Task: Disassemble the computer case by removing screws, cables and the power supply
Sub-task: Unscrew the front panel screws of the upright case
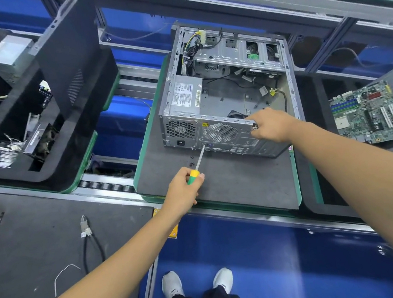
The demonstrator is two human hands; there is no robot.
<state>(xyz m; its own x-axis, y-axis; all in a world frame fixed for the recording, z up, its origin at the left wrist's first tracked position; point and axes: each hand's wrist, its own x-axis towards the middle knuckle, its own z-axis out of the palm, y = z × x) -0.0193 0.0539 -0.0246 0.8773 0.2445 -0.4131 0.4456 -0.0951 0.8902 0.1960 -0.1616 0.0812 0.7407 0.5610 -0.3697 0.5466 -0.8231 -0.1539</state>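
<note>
An open grey computer case (231, 92) lies on its side on a dark mat (218, 185). The silver power supply (185, 94) sits in its near left corner, with a bundle of cables (191, 51) running to the far side. My left hand (185, 188) is shut on a yellow and green screwdriver (197, 165); the tip touches the case's rear panel just right of the power supply. My right hand (272, 124) grips the top edge of the rear panel at its right end. Two or three small black screws (192, 161) lie on the mat by the shaft.
A removed motherboard (370, 115) lies on the tray at the right. Black foam trays (20, 122) at the left hold parts and a side panel. Cutters (85, 228) and a white wire (63, 274) lie on the near left mat. A roller conveyor (108, 186) runs between trays.
</note>
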